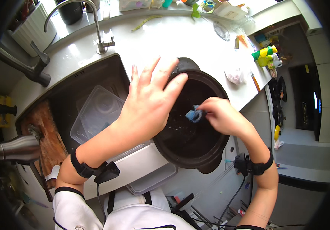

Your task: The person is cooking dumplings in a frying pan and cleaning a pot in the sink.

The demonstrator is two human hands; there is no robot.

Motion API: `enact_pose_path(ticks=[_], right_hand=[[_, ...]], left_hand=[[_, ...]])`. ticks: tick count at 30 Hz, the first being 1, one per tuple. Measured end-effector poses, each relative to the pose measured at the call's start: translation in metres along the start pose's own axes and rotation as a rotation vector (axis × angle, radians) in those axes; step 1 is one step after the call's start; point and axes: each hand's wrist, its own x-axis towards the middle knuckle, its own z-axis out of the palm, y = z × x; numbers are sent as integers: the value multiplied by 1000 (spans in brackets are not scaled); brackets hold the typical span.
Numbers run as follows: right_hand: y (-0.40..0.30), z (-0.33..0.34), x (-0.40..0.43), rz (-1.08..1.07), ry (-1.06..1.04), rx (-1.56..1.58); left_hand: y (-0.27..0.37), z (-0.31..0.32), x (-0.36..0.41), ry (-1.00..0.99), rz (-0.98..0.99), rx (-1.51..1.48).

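Note:
A large dark pot with two side handles stands at the right of the sink, its dark hollow facing me. Over its left rim, my left hand is spread with fingers apart and nothing in it. Whether it touches the rim I cannot tell. My right hand reaches over the right rim and pinches a small crumpled blue cloth-like piece above the hollow. Light specks or drops show inside the pot. The pot's far handle is partly behind my left fingers.
In the dark sink lie a clear plastic container and a wooden board. A slim faucet and a dark faucet rise behind it. On the white counter are a plastic bag and a glass dish.

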Motion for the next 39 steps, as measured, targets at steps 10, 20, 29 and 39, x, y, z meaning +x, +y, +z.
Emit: enact_pose_path(ticks=[10, 20, 29, 39], right_hand=[[4, 53, 67, 208, -1372, -432], [-59, 54, 89, -56, -1110, 73], [24, 78, 83, 304, -1001, -748], [-44, 55, 57, -68, -1101, 465]], left_hand=[[-15, 21, -10, -46, -283, -885], [-16, 41, -16, 73, -306, -1078], [-19, 34, -12, 6, -259, -923], [-7, 41, -10, 86, -398, -1183]])
